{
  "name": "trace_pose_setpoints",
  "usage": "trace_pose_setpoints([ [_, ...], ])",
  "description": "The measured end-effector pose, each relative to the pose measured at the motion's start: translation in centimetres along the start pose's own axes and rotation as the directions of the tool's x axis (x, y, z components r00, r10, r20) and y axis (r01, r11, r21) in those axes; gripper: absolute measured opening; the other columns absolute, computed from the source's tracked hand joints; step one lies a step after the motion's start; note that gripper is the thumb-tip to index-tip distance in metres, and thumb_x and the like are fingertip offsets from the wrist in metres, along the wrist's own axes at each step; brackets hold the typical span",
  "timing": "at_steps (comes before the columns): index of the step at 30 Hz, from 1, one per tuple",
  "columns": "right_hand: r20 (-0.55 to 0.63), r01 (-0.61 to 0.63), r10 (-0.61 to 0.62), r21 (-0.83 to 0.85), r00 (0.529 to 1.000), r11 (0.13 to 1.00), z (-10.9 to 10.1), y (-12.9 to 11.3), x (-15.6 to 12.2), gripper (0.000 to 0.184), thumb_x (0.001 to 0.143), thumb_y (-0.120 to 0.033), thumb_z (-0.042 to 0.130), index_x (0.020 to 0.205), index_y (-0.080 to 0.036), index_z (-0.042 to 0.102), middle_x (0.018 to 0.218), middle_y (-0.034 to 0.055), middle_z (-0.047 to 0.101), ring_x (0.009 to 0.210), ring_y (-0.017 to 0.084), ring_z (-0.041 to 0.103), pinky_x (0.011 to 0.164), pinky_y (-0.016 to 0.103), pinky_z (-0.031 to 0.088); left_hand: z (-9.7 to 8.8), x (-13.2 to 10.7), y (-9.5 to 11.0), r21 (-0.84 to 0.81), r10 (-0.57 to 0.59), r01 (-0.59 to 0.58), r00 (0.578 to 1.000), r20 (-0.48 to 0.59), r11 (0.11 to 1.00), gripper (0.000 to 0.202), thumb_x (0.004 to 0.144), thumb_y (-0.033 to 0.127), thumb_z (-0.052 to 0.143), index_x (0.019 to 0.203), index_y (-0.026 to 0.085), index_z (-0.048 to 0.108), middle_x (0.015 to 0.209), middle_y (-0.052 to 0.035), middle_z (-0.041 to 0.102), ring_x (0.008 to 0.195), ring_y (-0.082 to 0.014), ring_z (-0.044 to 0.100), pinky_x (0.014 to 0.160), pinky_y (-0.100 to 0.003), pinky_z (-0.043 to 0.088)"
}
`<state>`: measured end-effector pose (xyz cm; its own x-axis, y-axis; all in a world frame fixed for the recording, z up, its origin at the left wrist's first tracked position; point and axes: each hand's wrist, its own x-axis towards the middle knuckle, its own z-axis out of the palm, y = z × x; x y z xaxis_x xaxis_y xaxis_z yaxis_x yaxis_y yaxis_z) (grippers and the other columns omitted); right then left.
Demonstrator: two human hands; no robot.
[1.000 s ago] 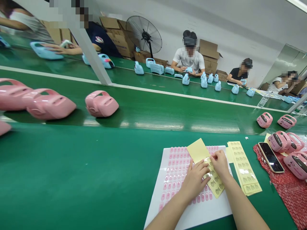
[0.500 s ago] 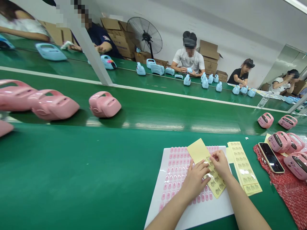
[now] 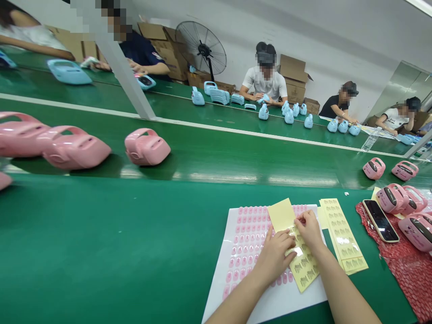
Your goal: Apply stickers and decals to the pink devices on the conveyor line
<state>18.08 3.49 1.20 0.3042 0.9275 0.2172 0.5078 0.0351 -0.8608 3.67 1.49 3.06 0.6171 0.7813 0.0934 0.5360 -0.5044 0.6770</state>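
A yellow sticker sheet [image 3: 303, 269] with dark printed labels on its lower part and a blank upper part lies slanted over a larger white sheet [image 3: 286, 306] bearing rows of pink oval stickers [image 3: 245, 249]. My left hand [image 3: 275, 256] rests on the yellow sheet with its fingers spread. My right hand [image 3: 308, 229] pinches at the yellow sheet's right edge, where the blank part meets the labels. Whether a loose label is between those fingertips is too small to tell. More yellow label sheets [image 3: 342, 234] lie to the right, apart from my hands.
A phone [image 3: 381, 220] and pink handled casings [image 3: 416, 231] lie on red bubble wrap [image 3: 401, 265] at right. More pink casings [image 3: 147, 147] stand on the green belt [image 3: 236, 157] ahead. Across it, several people handle blue casings [image 3: 263, 112]. A slanted white post [image 3: 126, 67] rises at left.
The yellow sheet has turned steeper and its lower end has come slightly nearer me. Both hands stay on it, nearly in place. Across the belt, a person's blue casing has shifted.
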Motion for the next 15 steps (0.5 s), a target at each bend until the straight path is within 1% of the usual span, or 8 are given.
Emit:
trace_pose_setpoints([
  [4, 0.043, -0.091, 0.087, 0.079, 0.995, 0.993, -0.67, 0.06, 0.16, 0.006, 0.068, -0.023, 0.050, 0.064, -0.020, 0.053, 0.071, 0.0013, 0.048, 0.062, 0.016, 0.051, 0.061, 0.032, 0.045, -0.13, 0.03, 0.10, -0.003, -0.014, 0.014, 1.000, 0.009, 1.000, 0.011, 0.070, 0.014, 0.057, 0.076, 0.022, 0.058, 0.097, -0.0022, 0.066, 0.112, -0.0258, 0.047, 0.101, -0.057, 0.013],
  [5, 0.048, -0.097, 0.093, 0.081, 0.994, 0.992, -0.73, 0.08, 0.18, 0.006, 0.068, -0.023, 0.050, 0.063, -0.020, 0.053, 0.071, 0.0012, 0.048, 0.062, 0.016, 0.051, 0.060, 0.032, 0.045, -0.16, 0.04, 0.12, -0.005, -0.017, 0.017, 1.000, 0.014, 1.000, 0.011, 0.070, 0.013, 0.057, 0.076, 0.022, 0.058, 0.097, -0.0021, 0.066, 0.112, -0.0257, 0.047, 0.101, -0.057, 0.013],
  [6, 0.049, -0.086, 0.083, 0.071, 0.995, 0.994, -0.72, 0.08, 0.18, 0.005, 0.067, -0.022, 0.051, 0.062, -0.020, 0.052, 0.071, 0.0010, 0.048, 0.062, 0.016, 0.050, 0.060, 0.032, 0.045, -0.18, 0.05, 0.14, -0.006, -0.018, 0.018, 1.000, 0.017, 1.000, 0.011, 0.070, 0.013, 0.056, 0.076, 0.022, 0.058, 0.097, -0.0023, 0.066, 0.113, -0.0256, 0.047, 0.101, -0.056, 0.014],
  [9, 0.024, -0.001, 0.001, 0.002, 1.000, 1.000, -0.40, 0.08, 0.11, 0.009, 0.064, -0.016, 0.051, 0.056, -0.020, 0.049, 0.069, 0.0002, 0.044, 0.060, 0.016, 0.048, 0.060, 0.031, 0.044, -0.16, 0.05, 0.17, -0.011, -0.013, 0.013, 1.000, 0.016, 1.000, 0.011, 0.070, 0.013, 0.057, 0.077, 0.021, 0.058, 0.098, -0.0034, 0.066, 0.113, -0.0253, 0.047, 0.101, -0.057, 0.014],
  [11, 0.008, 0.041, -0.040, -0.033, 0.999, 0.999, -0.17, 0.08, 0.04, 0.011, 0.064, -0.014, 0.049, 0.056, -0.021, 0.047, 0.068, -0.0002, 0.042, 0.059, 0.015, 0.047, 0.059, 0.031, 0.043, -0.12, 0.04, 0.16, -0.015, -0.009, 0.009, 1.000, 0.007, 1.000, 0.011, 0.070, 0.013, 0.057, 0.077, 0.021, 0.058, 0.098, -0.0038, 0.066, 0.113, -0.0254, 0.047, 0.101, -0.057, 0.014],
  [15, 0.037, 0.056, -0.055, -0.037, 0.998, 0.998, -0.21, 0.09, 0.01, 0.010, 0.065, -0.015, 0.048, 0.057, -0.021, 0.047, 0.069, -0.0002, 0.042, 0.060, 0.015, 0.047, 0.059, 0.030, 0.043, -0.11, 0.04, 0.16, -0.012, -0.004, 0.004, 1.000, 0.000, 1.000, 0.011, 0.070, 0.014, 0.058, 0.077, 0.021, 0.058, 0.099, -0.0042, 0.065, 0.112, -0.0263, 0.047, 0.100, -0.057, 0.016],
])
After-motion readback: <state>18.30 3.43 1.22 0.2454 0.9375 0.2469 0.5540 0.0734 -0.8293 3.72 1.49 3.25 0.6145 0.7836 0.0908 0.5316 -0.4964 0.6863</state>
